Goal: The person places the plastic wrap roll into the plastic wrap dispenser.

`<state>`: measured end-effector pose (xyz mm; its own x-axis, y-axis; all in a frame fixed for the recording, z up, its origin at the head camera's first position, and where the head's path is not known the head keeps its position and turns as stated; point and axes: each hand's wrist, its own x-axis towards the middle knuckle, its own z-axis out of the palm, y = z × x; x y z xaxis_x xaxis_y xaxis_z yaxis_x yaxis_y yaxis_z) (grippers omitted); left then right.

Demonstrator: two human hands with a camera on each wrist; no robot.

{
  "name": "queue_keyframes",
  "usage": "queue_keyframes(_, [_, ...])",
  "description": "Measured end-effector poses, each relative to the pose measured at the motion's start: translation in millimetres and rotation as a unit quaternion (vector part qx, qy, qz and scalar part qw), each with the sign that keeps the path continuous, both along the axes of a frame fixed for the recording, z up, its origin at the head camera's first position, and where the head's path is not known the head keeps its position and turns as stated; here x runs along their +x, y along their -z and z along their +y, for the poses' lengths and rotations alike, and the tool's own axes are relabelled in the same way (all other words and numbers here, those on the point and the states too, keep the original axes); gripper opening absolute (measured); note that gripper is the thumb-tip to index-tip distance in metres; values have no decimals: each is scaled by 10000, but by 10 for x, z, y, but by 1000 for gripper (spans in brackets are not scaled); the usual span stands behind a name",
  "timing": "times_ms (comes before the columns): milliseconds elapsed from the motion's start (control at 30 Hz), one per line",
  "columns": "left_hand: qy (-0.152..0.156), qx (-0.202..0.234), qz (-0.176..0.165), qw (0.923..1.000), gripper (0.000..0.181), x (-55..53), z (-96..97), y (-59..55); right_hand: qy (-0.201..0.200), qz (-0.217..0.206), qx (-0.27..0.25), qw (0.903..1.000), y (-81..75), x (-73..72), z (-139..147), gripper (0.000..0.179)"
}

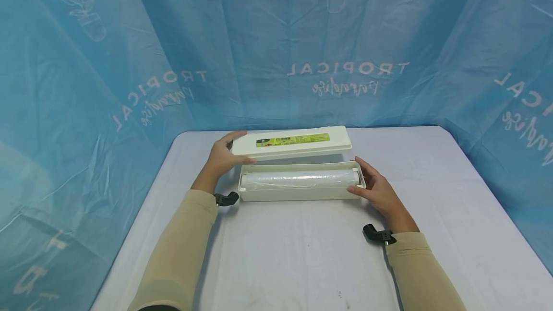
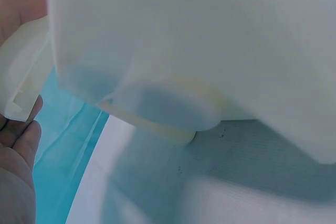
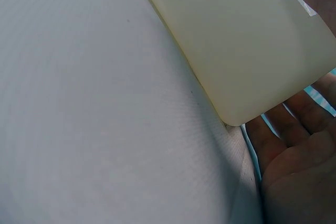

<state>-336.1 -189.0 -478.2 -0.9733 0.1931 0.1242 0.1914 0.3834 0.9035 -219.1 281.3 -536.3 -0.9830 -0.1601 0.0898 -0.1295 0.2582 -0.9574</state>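
Observation:
A long cream plastic box (image 1: pixel 298 194) lies across the table with its top off, and a roll of cling film (image 1: pixel 302 179) sits inside. Its matching lid (image 1: pixel 298 151), marked with a yellow-green label (image 1: pixel 293 140), is held up behind and above the box. My left hand (image 1: pixel 222 157) grips the lid's left end, thumb along the near edge and fingers at the far side. At the box's right end my right hand (image 1: pixel 375 191) holds on, thumb over the near wall. In the right wrist view the box's smooth outer wall (image 3: pixel 236 51) meets the fingers.
The table (image 1: pixel 298 253) has a white cover with small dark specks near the front. Blue printed curtains (image 1: pixel 259 52) hang behind it and at both sides. Black straps with small devices (image 1: pixel 378 235) are on both wrists, and a cable runs along the right sleeve.

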Motion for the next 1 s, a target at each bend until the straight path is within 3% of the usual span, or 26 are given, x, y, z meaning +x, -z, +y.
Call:
queue_keyframes(200, [-21, 30, -14, 10000, 112, 66, 17, -37, -5, 80, 15, 10000, 23, -7, 10, 101])
queue_keyframes(1000, [16, 223, 6, 9998, 105, 182, 49, 31, -79, 230, -86, 9997, 36, -17, 4, 97])
